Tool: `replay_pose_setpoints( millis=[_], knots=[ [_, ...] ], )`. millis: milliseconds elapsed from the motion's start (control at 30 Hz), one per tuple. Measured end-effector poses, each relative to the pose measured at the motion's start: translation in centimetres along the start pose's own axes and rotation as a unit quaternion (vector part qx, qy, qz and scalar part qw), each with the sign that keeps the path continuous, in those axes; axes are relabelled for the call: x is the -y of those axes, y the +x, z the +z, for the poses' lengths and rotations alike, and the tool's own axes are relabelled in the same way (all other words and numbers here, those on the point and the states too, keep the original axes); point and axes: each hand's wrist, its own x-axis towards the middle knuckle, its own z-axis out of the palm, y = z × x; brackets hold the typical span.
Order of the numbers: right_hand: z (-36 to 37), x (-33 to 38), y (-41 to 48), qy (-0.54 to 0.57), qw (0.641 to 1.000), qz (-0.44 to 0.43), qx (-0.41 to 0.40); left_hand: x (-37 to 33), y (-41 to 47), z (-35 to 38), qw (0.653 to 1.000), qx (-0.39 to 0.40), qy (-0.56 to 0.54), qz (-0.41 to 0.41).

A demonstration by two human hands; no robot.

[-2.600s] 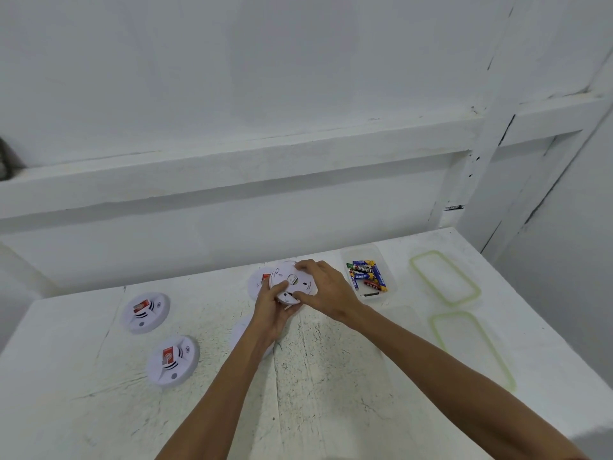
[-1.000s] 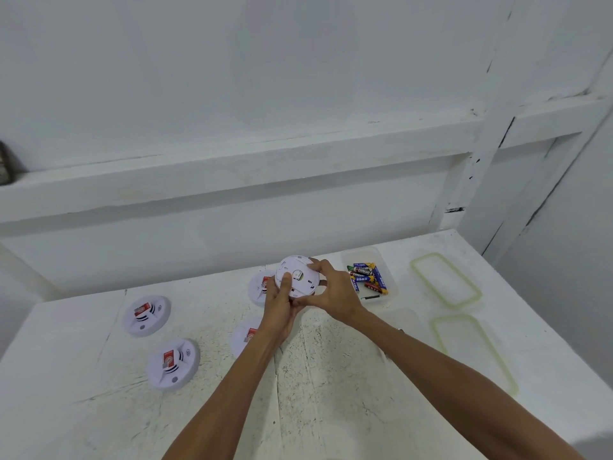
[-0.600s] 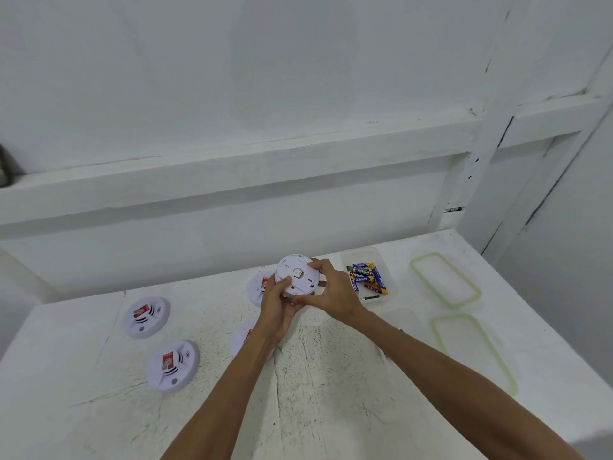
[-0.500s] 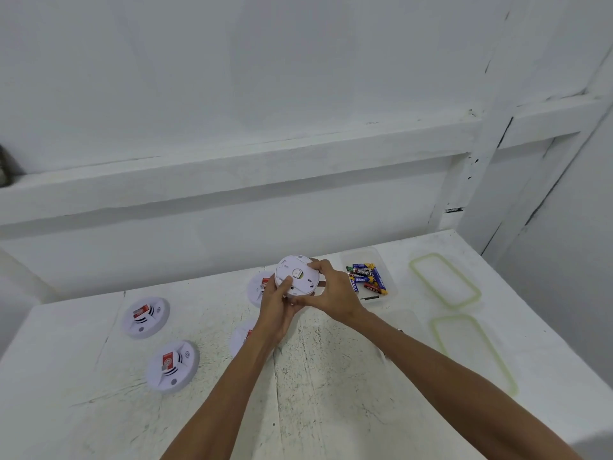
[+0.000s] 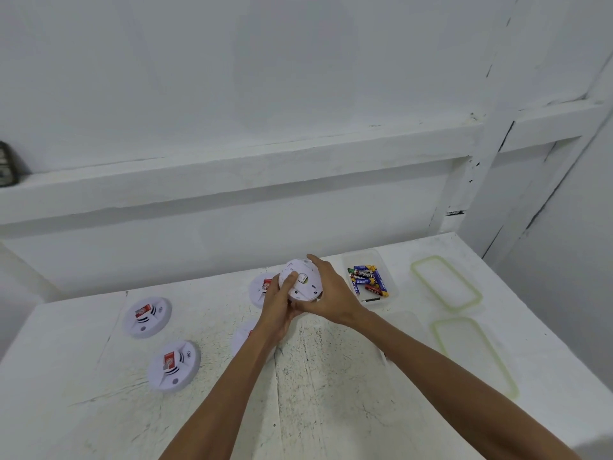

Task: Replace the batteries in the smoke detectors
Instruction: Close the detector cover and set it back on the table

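Head view, one entry per item

1. Held smoke detector [image 5: 300, 283]: white disc, lifted clear of the table [image 5: 331, 393] and tilted, its plain side toward the camera, with a small pale square part near the middle. It sits between both hands, above the far middle of the table.
2. Left hand [image 5: 277, 308]: grips the disc's left edge, fingers curled behind it, thumb lying on the facing side.
3. Right hand [image 5: 331, 297]: wraps the disc's right edge, fingers curled over the top rim, palm low against it.
4. Far-left detector [image 5: 147, 317]: flat on the table, red label up, well apart from the hands.
5. Near-left detector [image 5: 173, 365]: flat on the table, red label up, near item 4.
6. Rear detector [image 5: 262, 287]: on the table just behind the left hand, partly hidden, red label showing.
7. Covered detector [image 5: 243, 338]: on the table under the left forearm, only its left part visible.
8. Clear tub [image 5: 351, 257]: on the table just right of the right hand.
9. Batteries [image 5: 366, 280]: loose heap inside the tub, blue, yellow, red and green wrappers.
10. Far lid [image 5: 446, 282]: clear, green-rimmed, flat on the table right of the tub.
11. Near lid [image 5: 474, 355]: same kind, lying nearer the camera than item 10.
12. Wall ledge [image 5: 232, 180]: white, running behind the table
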Motion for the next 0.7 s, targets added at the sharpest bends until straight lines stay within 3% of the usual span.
replay_pose_setpoints(
  millis=[133,333,467,600,700],
  knots=[
    [-0.2,0.1,0.1,0.088,0.992,0.083,0.024,-0.1,-0.4,-0.2,1.000,-0.009,0.012,-0.003],
    [-0.8,-0.2,1.0,0.145,0.976,0.160,-0.011,0.1,-0.7,-0.3,0.998,0.027,-0.044,-0.033],
    [-0.9,-0.1,1.1,0.141,0.963,0.228,-0.018,0.4,-0.9,-0.6,0.998,0.047,0.029,-0.011],
    [-1.8,1.5,1.2,0.284,0.885,0.369,0.031,0.6,-1.1,-0.6,0.980,0.045,0.178,0.081],
    [-2.7,1.0,1.5,0.385,0.833,0.393,0.055,0.7,-0.9,-0.9,0.965,0.078,0.221,0.121]
  ],
)
